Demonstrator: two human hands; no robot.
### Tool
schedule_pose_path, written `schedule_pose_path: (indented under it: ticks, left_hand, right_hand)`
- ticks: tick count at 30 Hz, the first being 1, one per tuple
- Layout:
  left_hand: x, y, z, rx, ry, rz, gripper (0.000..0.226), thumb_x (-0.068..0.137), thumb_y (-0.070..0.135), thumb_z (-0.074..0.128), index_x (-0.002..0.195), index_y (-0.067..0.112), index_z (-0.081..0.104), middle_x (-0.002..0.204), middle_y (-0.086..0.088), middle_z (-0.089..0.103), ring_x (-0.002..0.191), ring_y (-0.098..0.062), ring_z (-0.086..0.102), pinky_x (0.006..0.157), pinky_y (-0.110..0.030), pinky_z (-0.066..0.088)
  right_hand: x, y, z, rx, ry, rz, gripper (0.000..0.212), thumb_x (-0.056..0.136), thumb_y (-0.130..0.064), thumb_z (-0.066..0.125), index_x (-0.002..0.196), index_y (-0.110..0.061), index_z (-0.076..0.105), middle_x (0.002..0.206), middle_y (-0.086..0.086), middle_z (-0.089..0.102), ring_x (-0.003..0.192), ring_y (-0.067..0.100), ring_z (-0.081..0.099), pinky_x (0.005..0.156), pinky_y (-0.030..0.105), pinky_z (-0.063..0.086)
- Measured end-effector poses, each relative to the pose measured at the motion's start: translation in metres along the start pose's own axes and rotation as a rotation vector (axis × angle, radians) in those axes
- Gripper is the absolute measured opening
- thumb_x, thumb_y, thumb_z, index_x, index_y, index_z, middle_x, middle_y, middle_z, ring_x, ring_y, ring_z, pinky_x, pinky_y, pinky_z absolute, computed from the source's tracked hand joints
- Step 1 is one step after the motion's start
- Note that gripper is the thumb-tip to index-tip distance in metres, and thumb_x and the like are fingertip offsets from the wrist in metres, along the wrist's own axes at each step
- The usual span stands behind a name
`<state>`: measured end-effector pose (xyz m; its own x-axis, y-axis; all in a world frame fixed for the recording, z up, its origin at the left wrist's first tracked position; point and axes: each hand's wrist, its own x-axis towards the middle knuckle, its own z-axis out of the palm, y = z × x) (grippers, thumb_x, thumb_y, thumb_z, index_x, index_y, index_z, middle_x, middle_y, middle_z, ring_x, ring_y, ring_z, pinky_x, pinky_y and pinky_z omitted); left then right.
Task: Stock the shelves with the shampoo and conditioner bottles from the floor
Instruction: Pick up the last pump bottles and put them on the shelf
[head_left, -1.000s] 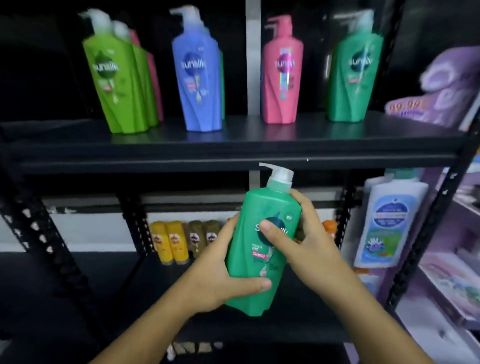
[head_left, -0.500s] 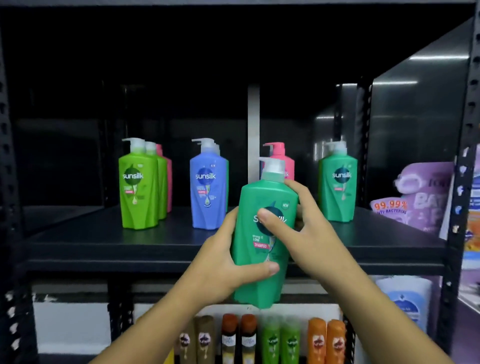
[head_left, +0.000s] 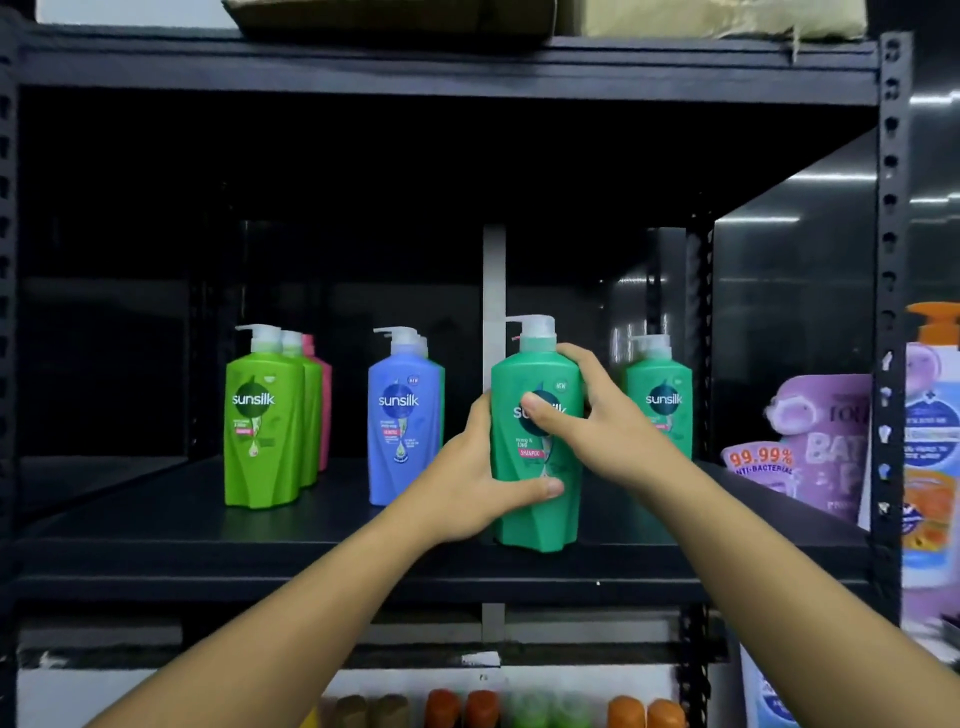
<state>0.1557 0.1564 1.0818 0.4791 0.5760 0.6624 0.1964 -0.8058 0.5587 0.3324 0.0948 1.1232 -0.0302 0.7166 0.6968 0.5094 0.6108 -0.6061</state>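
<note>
The bottle (head_left: 537, 519) is held upright on the shelf (head_left: 311, 551) (long axis vertical, nozzle pointing left), clasped by the left grip (head_left: 467, 483) and right grip (head_left: 597, 421), fingers curled round it.

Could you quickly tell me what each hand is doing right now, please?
Left hand: holds the green bottle low down.
Right hand: holds the same bottle higher up.

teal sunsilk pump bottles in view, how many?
2. The held teal bottle is at the front middle of the shelf, gripped by the left hand and right hand. The rear teal bottle stands back right. A second pump top behind it hints at a hidden one.
</note>
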Motion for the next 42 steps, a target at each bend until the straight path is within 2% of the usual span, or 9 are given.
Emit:
schedule_pose_path:
  ticks: [4,8,12,16,19,25,28,33,42]
  left_hand:
    - [0.009,-0.006,0.001,-0.025,-0.049,-0.024,0.103,0.075,0.04,0.089,0.151,0.036,0.021,0.132,0.016,0.063,0.118,-0.004,0.065,0.104,-0.04,0.053]
    - [0.014,-0.013,-0.002,-0.073,-0.098,-0.029,0.102,0.077,0.034,0.089,0.153,0.036,0.02,0.135,0.015,0.061,0.12,-0.006,0.064,0.104,-0.04,0.053]
    - [0.02,-0.024,-0.001,-0.089,-0.154,-0.061,0.102,0.078,0.035,0.087,0.151,0.052,0.017,0.136,0.022,0.06,0.124,-0.005,0.062,0.106,-0.039,0.052]
    - [0.034,-0.031,0.005,-0.018,-0.162,-0.089,0.099,0.081,0.033,0.085,0.151,0.049,0.017,0.134,0.022,0.06,0.12,0.001,0.062,0.105,-0.034,0.052]
    - [0.049,-0.039,0.007,0.099,-0.181,-0.108,0.099,0.079,0.046,0.084,0.15,0.05,0.015,0.134,0.019,0.061,0.118,0.0,0.062,0.105,-0.033,0.051]
    - [0.06,-0.073,0.008,0.264,-0.236,-0.162,0.083,0.082,0.05,0.08,0.148,0.042,0.029,0.11,0.011,0.068,0.098,-0.006,0.067,0.096,-0.035,0.055]
    - [0.058,-0.085,0.012,0.234,-0.216,-0.178,0.071,0.082,0.048,0.081,0.14,0.035,0.042,0.105,0.004,0.071,0.096,-0.009,0.07,0.095,-0.034,0.055]
    - [0.056,-0.083,0.012,0.227,-0.184,-0.179,0.066,0.085,0.039,0.081,0.138,0.03,0.043,0.107,0.003,0.071,0.097,-0.007,0.069,0.093,-0.022,0.054]
    - [0.058,-0.085,0.014,0.279,-0.148,-0.185,0.062,0.085,0.042,0.08,0.134,0.029,0.044,0.104,0.006,0.071,0.095,-0.007,0.068,0.08,-0.01,0.049]
  right_hand:
    - [0.008,0.012,-0.003,0.015,-0.037,0.027,0.065,0.089,-0.051,0.071,0.14,-0.053,0.031,0.114,-0.019,0.069,0.098,-0.001,0.07,0.094,0.033,0.056]
    - [0.002,0.026,-0.006,0.106,-0.147,0.063,0.071,0.092,-0.035,0.073,0.139,-0.058,0.024,0.11,-0.019,0.071,0.1,-0.002,0.069,0.081,0.015,0.054]
    - [0.002,0.045,-0.009,0.172,-0.158,0.132,0.062,0.09,-0.039,0.074,0.143,-0.037,0.041,0.12,-0.009,0.072,0.11,0.006,0.068,0.097,0.032,0.055]
    - [0.01,0.063,-0.008,0.192,-0.15,0.211,0.053,0.09,-0.046,0.071,0.136,-0.034,0.048,0.117,-0.005,0.074,0.104,0.01,0.072,0.088,0.037,0.059]
    - [0.012,0.081,-0.006,0.164,-0.158,0.293,0.045,0.091,-0.05,0.068,0.131,-0.037,0.051,0.112,-0.004,0.074,0.097,0.01,0.074,0.075,0.032,0.059]
    - [0.014,0.122,-0.011,0.372,-0.113,0.417,0.052,0.086,-0.019,0.079,0.131,-0.023,0.054,0.107,0.012,0.076,0.103,0.025,0.073,0.096,0.049,0.056]
    - [0.017,0.128,-0.008,0.348,-0.143,0.392,0.056,0.082,-0.003,0.081,0.129,-0.022,0.056,0.111,0.014,0.074,0.103,0.025,0.073,0.096,0.044,0.057]
    - [0.019,0.134,-0.004,0.232,-0.111,0.342,0.051,0.082,-0.007,0.082,0.125,-0.024,0.061,0.109,0.009,0.073,0.094,0.02,0.074,0.089,0.034,0.059]
    - [0.021,0.14,0.001,0.092,-0.077,0.317,0.045,0.088,-0.012,0.077,0.128,-0.023,0.058,0.106,-0.001,0.075,0.09,0.014,0.075,0.094,0.038,0.058]
